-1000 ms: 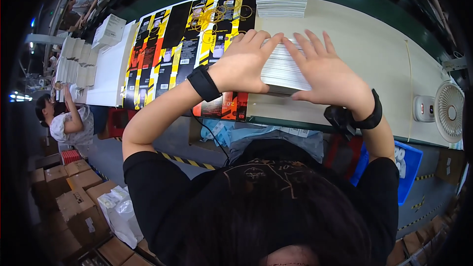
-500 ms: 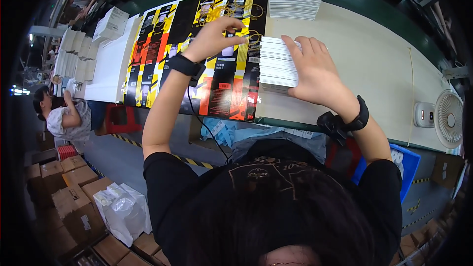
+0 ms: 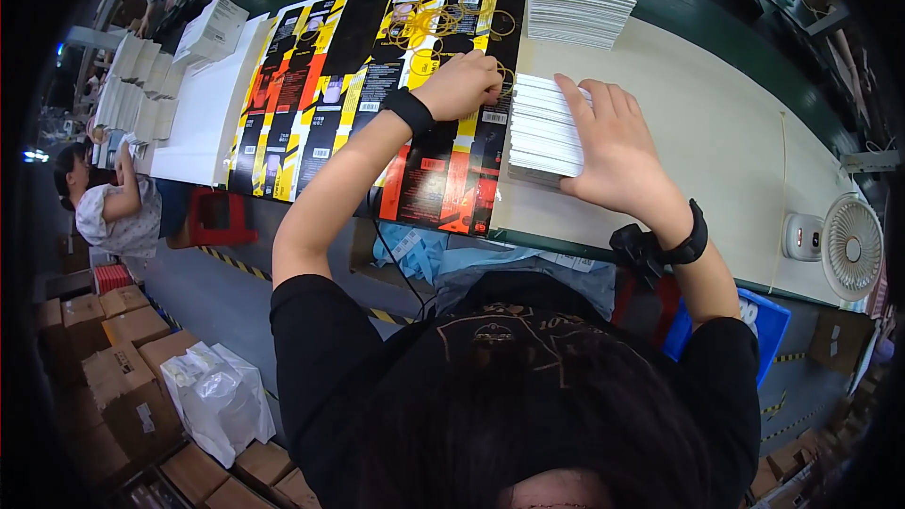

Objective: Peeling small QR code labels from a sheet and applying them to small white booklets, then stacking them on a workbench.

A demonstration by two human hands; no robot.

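Note:
Just right of the printed sheets, a stack of white folded leaflets (image 3: 545,127) sits on the pale tabletop. My right hand (image 3: 613,141) grips its right side, thumb at the near corner and fingers toward the far end. Left of the stack, my left hand (image 3: 462,87) is closed in a pinch at a yellow rubber band (image 3: 509,78), whose loop shows beside the fingertips; the exact hold is partly hidden. More rubber bands (image 3: 429,26) lie in a loose tangle on the black, yellow and red printed sheets (image 3: 320,104).
A taller leaflet stack (image 3: 580,9) stands at the back. A white fan (image 3: 852,247) and a small white device (image 3: 803,237) are at the right end. On the left are white stacks (image 3: 141,85) and a seated co-worker (image 3: 118,198). Cardboard boxes (image 3: 132,386) cover the floor lower left.
My left hand has moved right from the rubber band pile toward the stack, and its spread fingers have closed. My right hand stays on the leaflets. The whole view has shifted slightly.

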